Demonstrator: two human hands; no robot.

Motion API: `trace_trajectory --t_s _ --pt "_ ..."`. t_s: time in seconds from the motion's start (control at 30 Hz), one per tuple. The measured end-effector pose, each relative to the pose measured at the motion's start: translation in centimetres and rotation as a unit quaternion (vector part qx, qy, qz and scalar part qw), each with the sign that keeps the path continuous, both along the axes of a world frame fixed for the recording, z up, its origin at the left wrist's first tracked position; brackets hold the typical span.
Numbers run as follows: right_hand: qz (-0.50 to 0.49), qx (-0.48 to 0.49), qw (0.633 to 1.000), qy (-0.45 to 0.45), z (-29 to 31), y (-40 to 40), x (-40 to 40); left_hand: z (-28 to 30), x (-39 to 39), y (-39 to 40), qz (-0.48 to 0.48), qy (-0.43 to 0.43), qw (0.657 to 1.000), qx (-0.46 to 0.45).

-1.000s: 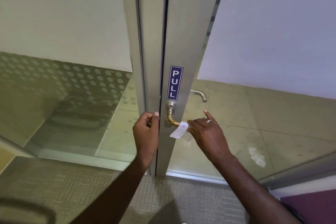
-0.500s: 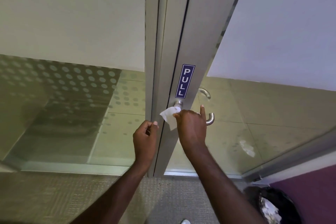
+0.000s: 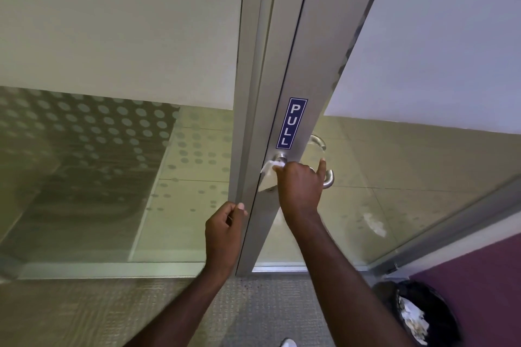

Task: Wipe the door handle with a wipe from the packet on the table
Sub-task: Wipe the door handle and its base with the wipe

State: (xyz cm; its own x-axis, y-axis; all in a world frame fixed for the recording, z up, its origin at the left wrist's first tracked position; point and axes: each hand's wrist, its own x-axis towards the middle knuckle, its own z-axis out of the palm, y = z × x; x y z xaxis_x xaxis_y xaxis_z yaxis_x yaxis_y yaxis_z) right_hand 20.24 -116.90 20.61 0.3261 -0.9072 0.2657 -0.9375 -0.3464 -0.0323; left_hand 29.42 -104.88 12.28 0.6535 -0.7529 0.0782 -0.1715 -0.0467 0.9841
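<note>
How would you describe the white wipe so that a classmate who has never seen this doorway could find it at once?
Start at the grey metal door edge and go down past the blue PULL sticker. Just below, the right hand presses a crumpled white wipe against the silver door handle. It is the only soft white thing on the door.

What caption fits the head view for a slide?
Right hand presses a white wipe on the door handle; left hand grips the door edge.

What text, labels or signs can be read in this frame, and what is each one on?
"PULL": white capitals running vertically on a blue sign, stuck to the metal door frame just above the door handle.
No other text is visible; the wipe shows no print.
</note>
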Motion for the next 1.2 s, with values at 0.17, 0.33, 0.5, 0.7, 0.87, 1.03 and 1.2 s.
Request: trace_trajectory --t_s 0.17,0.33,0.5,0.7,0.87,1.03,1.2 --pt "-0.039 -0.034 0.998 -0.040 -0.5 0.0 -0.4 0.4 -0.4 -0.6 -0.026 -0.006 1.000 0.002" --pt "-0.039 -0.010 0.997 -0.060 0.8 -0.8 0.7 0.9 -1.0 -2.0 -0.042 -0.007 0.999 -0.006" --pt "-0.038 -0.001 0.998 -0.052 0.2 -0.2 -0.2 1.5 -0.6 -3.3 -0.054 -0.015 0.998 -0.019" --pt "-0.026 -0.016 0.999 -0.019 0.2 -0.3 -0.4 1.8 1.4 -5.1 -0.056 -0.050 0.997 -0.015" --pt "-0.031 0.005 0.998 -0.052 0.1 -0.7 0.2 2.0 3.4 -5.9 -0.099 -0.189 0.977 0.003" --pt "-0.013 -0.027 0.999 -0.021 -0.8 -0.1 -1.5 0.1 5.1 -4.8 -0.160 -0.328 0.930 0.035" --pt "0.015 -0.047 0.998 -0.035 0.1 -0.3 -0.2 -2.0 5.2 -3.7 -0.224 -0.407 0.884 0.052"
